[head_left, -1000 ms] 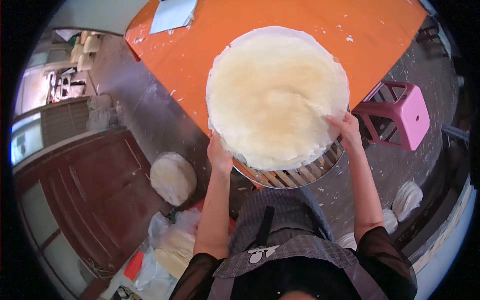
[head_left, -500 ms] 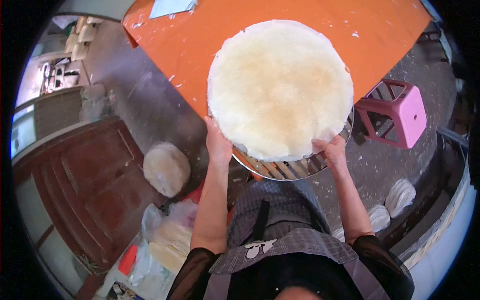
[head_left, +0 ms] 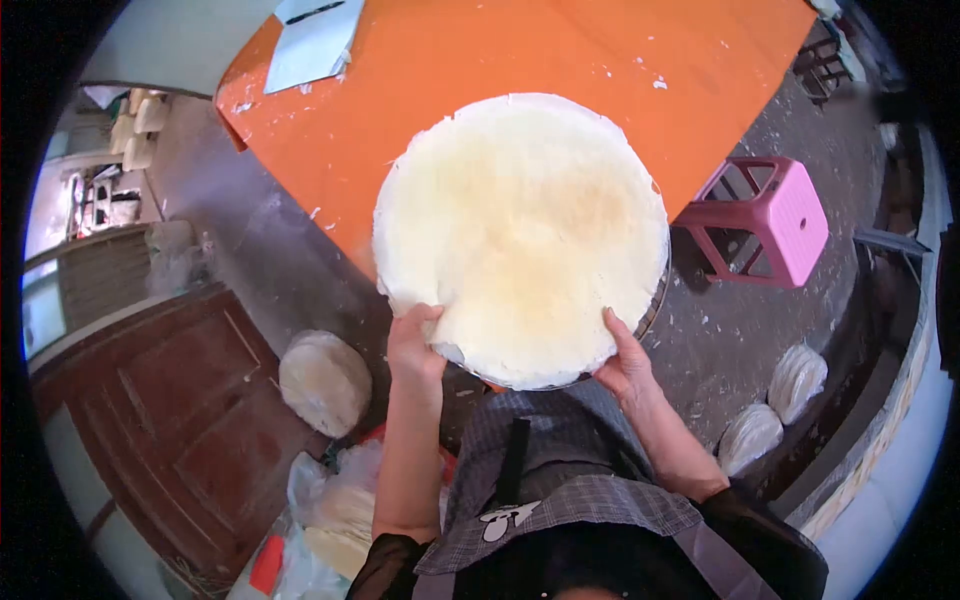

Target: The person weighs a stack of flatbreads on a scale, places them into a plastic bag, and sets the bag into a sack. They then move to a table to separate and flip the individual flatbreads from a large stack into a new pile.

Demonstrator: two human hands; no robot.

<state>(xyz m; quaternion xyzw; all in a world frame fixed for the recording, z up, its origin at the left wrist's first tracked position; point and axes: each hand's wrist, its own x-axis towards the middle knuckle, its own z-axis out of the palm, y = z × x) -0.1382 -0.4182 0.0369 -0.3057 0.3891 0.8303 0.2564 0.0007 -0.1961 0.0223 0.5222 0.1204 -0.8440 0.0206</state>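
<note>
A large, pale, round stack of thin flatbreads [head_left: 520,230], faintly browned in the middle, is in front of me. My left hand [head_left: 415,345] grips its near left edge, thumb on top and fingers out of sight below. At the near right edge my right hand [head_left: 627,362] has its thumb on the upper surface, with the other fingers curled under. A round slatted tray [head_left: 655,308] lies beneath, showing only a thin strip of rim at the right. How many flatbreads are in the stack cannot be made out.
Behind the stack is an orange-covered table [head_left: 480,50] bearing a paper pad [head_left: 315,45] with a pen. A pink stool [head_left: 785,222] stands right. Wrapped round bundles [head_left: 325,382] sit on the floor at left and right, and plastic bags [head_left: 330,500] lie low left.
The stack has come nearer to me and slightly left, covering most of the tray. My left hand's thumb has moved onto the top; my right hand has shifted left along the near edge.
</note>
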